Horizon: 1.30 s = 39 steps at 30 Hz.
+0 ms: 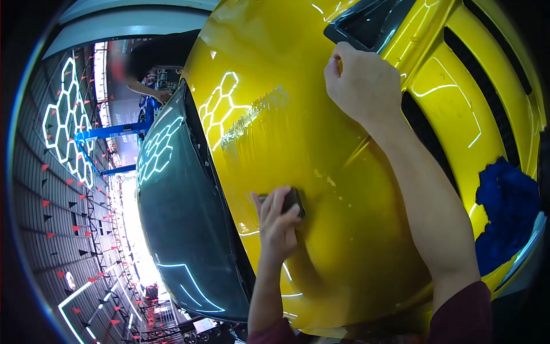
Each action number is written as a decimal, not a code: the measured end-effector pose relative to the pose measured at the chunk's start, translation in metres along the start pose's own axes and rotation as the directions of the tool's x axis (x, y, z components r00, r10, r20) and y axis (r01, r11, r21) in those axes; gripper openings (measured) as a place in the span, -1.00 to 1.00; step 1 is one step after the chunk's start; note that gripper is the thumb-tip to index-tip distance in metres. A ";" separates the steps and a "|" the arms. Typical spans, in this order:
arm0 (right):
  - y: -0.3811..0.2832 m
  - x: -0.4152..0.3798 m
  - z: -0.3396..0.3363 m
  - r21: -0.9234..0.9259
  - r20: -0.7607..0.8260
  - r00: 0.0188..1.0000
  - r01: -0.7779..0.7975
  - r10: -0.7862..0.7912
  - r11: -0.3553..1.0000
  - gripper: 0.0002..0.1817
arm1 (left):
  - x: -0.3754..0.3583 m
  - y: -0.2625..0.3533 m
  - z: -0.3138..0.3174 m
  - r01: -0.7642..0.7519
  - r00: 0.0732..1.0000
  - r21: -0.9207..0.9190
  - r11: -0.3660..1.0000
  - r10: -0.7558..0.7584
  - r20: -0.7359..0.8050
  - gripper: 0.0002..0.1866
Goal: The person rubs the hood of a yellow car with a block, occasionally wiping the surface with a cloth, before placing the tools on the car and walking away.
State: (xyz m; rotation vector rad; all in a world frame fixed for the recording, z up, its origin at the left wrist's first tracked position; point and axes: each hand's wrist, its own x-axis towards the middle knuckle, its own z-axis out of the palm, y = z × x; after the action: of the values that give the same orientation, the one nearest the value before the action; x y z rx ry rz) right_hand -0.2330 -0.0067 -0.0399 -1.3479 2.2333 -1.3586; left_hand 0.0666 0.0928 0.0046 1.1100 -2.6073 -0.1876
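Note:
My left hand (279,226) is closed around a small dark block (295,202), perhaps a squeegee, and presses it against the yellow car hood (332,252). My right hand (366,83) is curled with thumb and fingers pinched, near the dark triangular headlight (372,26); whatever it grips is hidden or too thin to make out. Across the hood, between the hands and the windshield, runs a band of wrinkled, shiny film (252,123). Small wet-looking patches (325,176) show on the hood to the right of the block.
A blue cloth (507,215) lies on the car's front end, beside dark slotted openings (481,74). The windshield (177,223) borders the hood on the left. Farther back, another person in dark clothes (166,54) stands near a blue lift (117,132). Hexagonal lamps (69,123) hang overhead.

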 end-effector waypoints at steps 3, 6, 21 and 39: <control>0.004 -0.001 0.003 -0.012 -0.022 1.000 0.017 -0.017 1.000 -0.79 | 0.017 -0.005 0.003 -0.031 1.000 0.008 0.999 0.031 0.006 -0.79; 0.004 -0.002 0.002 -0.036 -0.032 0.999 0.032 -0.033 0.999 -0.79 | 0.126 -0.049 0.025 0.024 0.999 -0.066 0.998 -0.026 -0.038 -0.75; -0.003 0.001 -0.006 0.012 0.047 0.999 -0.014 0.013 1.000 -0.79 | 0.138 -0.033 0.028 -0.002 0.999 0.043 0.999 0.004 -0.036 -0.66; -0.004 0.000 -0.011 0.045 0.083 0.996 -0.042 0.039 0.998 -0.79 | 0.080 -0.016 0.020 0.028 0.999 0.040 0.999 -0.027 -0.026 -0.75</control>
State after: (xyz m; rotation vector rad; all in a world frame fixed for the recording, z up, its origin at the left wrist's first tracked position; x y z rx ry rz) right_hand -0.2369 -0.0010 -0.0310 -1.3108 2.1507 -1.3095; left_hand 0.0186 0.0245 -0.0008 1.1543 -2.5856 -0.1259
